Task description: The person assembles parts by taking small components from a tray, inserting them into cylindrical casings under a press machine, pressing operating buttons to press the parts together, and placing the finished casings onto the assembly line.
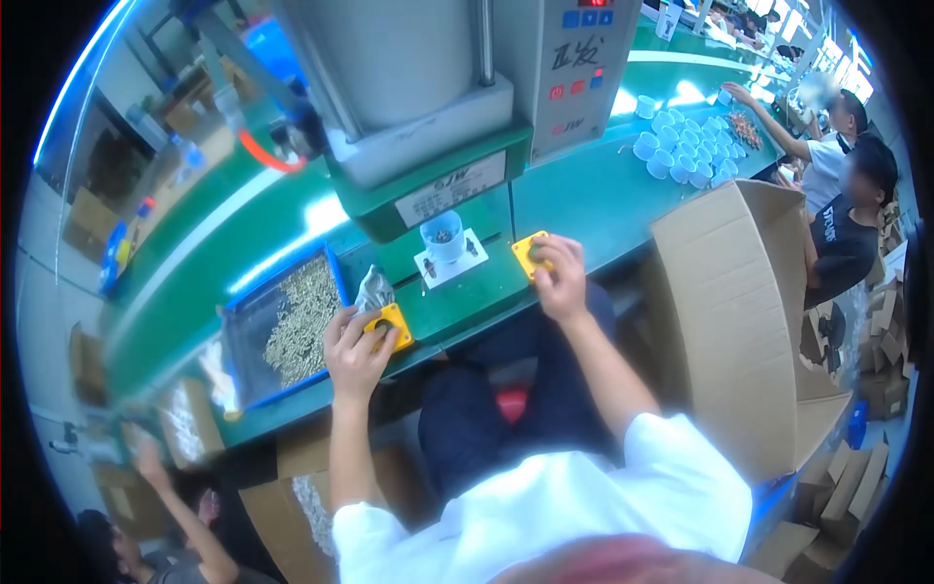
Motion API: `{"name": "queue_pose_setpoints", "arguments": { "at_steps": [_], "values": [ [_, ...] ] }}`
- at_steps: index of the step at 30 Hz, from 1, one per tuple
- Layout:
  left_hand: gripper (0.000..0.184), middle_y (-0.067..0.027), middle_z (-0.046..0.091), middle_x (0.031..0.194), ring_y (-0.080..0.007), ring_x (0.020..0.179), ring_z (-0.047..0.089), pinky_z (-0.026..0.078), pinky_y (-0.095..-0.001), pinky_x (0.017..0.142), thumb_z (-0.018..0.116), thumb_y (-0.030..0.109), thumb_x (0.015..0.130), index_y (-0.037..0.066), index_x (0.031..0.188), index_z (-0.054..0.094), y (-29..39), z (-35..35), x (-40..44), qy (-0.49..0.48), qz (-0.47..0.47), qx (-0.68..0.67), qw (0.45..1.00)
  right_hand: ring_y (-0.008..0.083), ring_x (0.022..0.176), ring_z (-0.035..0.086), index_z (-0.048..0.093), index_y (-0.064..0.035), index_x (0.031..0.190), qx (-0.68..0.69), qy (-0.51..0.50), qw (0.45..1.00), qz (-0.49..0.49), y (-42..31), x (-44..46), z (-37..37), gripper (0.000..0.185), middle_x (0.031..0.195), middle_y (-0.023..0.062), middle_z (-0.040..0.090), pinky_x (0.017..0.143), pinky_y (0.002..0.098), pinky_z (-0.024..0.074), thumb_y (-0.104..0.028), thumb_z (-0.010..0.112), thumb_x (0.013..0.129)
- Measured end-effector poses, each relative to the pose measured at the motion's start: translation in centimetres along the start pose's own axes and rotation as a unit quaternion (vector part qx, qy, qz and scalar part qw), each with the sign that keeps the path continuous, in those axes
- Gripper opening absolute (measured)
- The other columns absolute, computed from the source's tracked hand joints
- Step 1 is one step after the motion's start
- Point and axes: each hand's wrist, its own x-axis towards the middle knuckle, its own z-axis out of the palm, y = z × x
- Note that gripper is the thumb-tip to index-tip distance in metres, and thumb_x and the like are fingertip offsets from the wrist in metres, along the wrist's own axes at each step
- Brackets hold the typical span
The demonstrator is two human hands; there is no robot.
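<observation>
My left hand (354, 358) rests its spread fingers on a yellow push-button box (398, 317) at the table's front edge. Another yellow push-button box (522, 257) lies under the fingers of my right hand (564, 282), thumb and fingertips apart over its dark round middle. Between the two boxes and farther back, a translucent pale-blue cup (447, 243) stands upright on a white plate (474, 261), with small dark parts inside. The head of a grey and green press machine (438, 185) hangs just above it.
A blue-rimmed tray (255, 399) of small brassy parts lies left, beside a crumpled silvery bag (374, 289). Many pale-blue cups (684, 151) stand back right. A large open carton (710, 321) flanks my right side. Co-workers (844, 234) sit at right; another person (199, 545) is lower left.
</observation>
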Motion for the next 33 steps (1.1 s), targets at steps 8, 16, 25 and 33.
{"name": "queue_pose_setpoints", "arguments": {
  "at_steps": [8,16,25,33],
  "values": [
    [0.017,-0.0135,0.073,0.113,-0.0344,0.113,0.065,0.052,-0.0453,0.095,0.075,0.010,0.088,0.000,0.101,0.075,-5.0,0.4,0.7,-0.024,-0.155,-0.099,0.983,0.0342,0.120,0.058,0.066,-0.0026,0.110,0.137,0.085,0.985,0.056,0.0,-0.8,1.2,0.027,0.116,0.0112,0.073,0.105,0.0433,0.0469,-0.021,0.060,0.092],
    [0.023,-0.0187,0.070,0.112,-0.0386,0.109,0.066,0.052,-0.0439,0.096,0.071,0.008,0.089,-0.001,0.110,0.073,-7.4,-3.3,-1.9,-0.201,-0.212,-0.103,0.951,0.0347,0.120,0.057,0.063,-0.0009,0.116,0.059,-0.001,0.998,0.013,0.6,-0.8,0.7,0.029,0.119,0.0139,0.069,0.107,0.0430,0.0456,-0.020,0.056,0.096],
    [0.018,-0.0169,0.069,0.098,-0.0349,0.089,0.068,0.054,-0.0413,0.081,0.069,0.003,0.089,0.000,0.106,0.074,-9.8,-5.7,-4.0,-0.239,-0.189,-0.060,0.951,0.0291,0.122,0.058,0.063,0.0012,0.120,0.133,0.043,0.988,0.073,1.5,-2.1,1.6,0.033,0.124,0.0163,0.068,0.110,0.0414,0.0427,-0.021,0.047,0.102],
    [0.012,-0.0141,0.069,0.092,-0.0239,0.077,0.066,0.051,-0.0322,0.069,0.067,0.003,0.095,-0.002,0.103,0.074,-10.0,-3.4,-4.9,-0.074,-0.257,-0.085,0.960,0.0214,0.116,0.061,0.062,0.0005,0.120,0.360,0.115,0.898,0.225,0.9,-0.4,-1.0,0.028,0.120,0.0127,0.069,0.108,0.0372,0.0420,-0.018,0.051,0.102]
  ]
}}
